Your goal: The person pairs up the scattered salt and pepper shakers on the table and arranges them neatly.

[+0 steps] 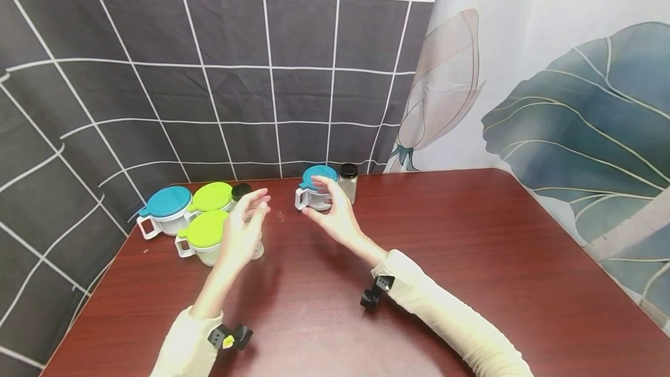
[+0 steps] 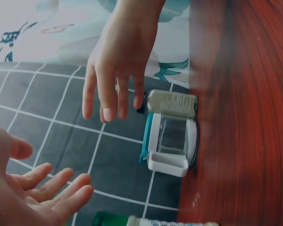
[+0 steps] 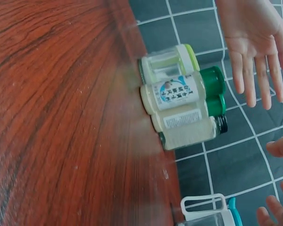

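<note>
My left hand [image 1: 241,223] is raised over the cluster at the table's left, fingers spread and holding nothing. Below it in the right wrist view stand two bottles with green caps [image 3: 212,82], a black-capped jar [image 3: 191,134] and a lime-lidded seasoning pot [image 3: 162,66]. My right hand [image 1: 337,214] hovers near a blue-lidded seasoning pot [image 1: 320,176] with a white handle, thumb and fingers apart. A black-capped seasoning jar [image 1: 348,182] stands right beside that pot. The left wrist view has both the pot [image 2: 172,141] and the jar [image 2: 172,103] apart from the right hand's fingers.
At the left of the dark red table [image 1: 445,237] stand another blue-lidded pot [image 1: 167,201] and two lime-lidded pots [image 1: 206,228], close together. A dark gridded cloth [image 1: 225,92] hangs behind, with a leaf-patterned cloth [image 1: 576,121] at the right.
</note>
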Demonstrator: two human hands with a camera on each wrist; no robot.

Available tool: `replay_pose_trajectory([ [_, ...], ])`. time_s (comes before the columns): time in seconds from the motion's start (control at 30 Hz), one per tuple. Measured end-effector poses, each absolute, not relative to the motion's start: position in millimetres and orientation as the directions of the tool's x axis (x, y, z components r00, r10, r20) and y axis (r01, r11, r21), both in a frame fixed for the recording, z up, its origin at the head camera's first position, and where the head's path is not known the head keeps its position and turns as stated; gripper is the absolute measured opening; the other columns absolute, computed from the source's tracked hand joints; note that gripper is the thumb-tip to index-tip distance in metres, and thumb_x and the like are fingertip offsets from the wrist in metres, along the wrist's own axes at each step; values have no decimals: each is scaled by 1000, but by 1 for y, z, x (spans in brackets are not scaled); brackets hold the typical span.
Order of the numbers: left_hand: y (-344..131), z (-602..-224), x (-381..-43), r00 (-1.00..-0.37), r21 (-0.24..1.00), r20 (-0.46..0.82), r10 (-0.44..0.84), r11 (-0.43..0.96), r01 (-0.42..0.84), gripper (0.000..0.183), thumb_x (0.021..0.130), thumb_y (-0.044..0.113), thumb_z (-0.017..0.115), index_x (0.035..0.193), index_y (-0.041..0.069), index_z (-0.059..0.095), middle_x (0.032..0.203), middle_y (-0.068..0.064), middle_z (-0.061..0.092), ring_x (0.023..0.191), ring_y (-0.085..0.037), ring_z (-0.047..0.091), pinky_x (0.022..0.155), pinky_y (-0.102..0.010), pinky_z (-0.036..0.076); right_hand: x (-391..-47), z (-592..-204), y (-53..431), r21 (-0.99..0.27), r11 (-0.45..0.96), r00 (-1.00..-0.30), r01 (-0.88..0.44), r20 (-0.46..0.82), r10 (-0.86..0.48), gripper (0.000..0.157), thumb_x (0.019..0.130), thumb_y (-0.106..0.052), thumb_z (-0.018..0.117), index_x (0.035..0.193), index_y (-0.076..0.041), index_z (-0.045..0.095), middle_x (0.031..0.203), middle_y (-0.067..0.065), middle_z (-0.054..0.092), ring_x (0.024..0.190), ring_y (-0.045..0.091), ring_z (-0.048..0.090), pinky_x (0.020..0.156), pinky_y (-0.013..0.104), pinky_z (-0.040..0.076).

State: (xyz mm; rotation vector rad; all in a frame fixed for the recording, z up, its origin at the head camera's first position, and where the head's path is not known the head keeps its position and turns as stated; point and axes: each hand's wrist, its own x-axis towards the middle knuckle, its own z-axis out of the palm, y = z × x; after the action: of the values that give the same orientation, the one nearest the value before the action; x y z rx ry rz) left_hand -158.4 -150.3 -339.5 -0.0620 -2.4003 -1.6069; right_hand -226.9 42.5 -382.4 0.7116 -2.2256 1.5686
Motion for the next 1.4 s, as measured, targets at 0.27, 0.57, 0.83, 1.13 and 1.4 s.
replay_pose_trajectory([
  [0.27, -163, -334, -150, -971, 898, 214, -108, 413, 152, 36, 100, 13, 48, 135, 5, 50, 133, -16, 59, 118, -29, 60, 100, -20, 44, -222, -383, 36, -761, 298, -817, -576, 528, -231, 64, 75, -7, 79, 133, -8, 50, 127, 17, 58, 116, 36, 54, 92, 50, 48],
  [0.57, -172, -331, -147, -973, 891, 193, -123, 438, 121, 38, 101, 17, 45, 138, 7, 48, 136, -15, 57, 119, -29, 59, 98, -18, 44, -218, -386, 28, -764, 294, -817, -575, 516, -258, 64, 75, -7, 78, 133, -9, 50, 130, 15, 58, 118, 33, 54, 94, 53, 46],
  [0.83, -185, -337, -146, -960, 887, 237, -146, 437, 153, 37, 101, 15, 46, 136, 5, 50, 132, -16, 60, 105, -10, 65, 80, 0, 41, -220, -392, 19, -747, 278, -795, -604, 540, -275, 64, 74, -6, 78, 131, -6, 49, 125, 16, 59, 113, 35, 56, 88, 51, 50],
  [1.13, -195, -340, -144, -952, 899, 254, -171, 404, 167, 37, 100, 12, 45, 135, -2, 49, 132, -24, 57, 86, 19, 54, 79, 0, 42, -217, -389, 11, -765, 313, -823, -563, 485, -295, 64, 75, -10, 80, 132, -7, 51, 126, 9, 60, 118, 22, 56, 91, 37, 50],
  [1.4, -206, -343, -140, -950, 892, 250, -185, 426, 152, 39, 101, 15, 44, 136, -2, 48, 131, -25, 57, 86, 24, 50, 79, 1, 42, -214, -389, 5, -768, 302, -820, -564, 479, -312, 63, 75, -12, 80, 131, -12, 51, 124, 8, 61, 113, 20, 57, 90, 32, 48],
])
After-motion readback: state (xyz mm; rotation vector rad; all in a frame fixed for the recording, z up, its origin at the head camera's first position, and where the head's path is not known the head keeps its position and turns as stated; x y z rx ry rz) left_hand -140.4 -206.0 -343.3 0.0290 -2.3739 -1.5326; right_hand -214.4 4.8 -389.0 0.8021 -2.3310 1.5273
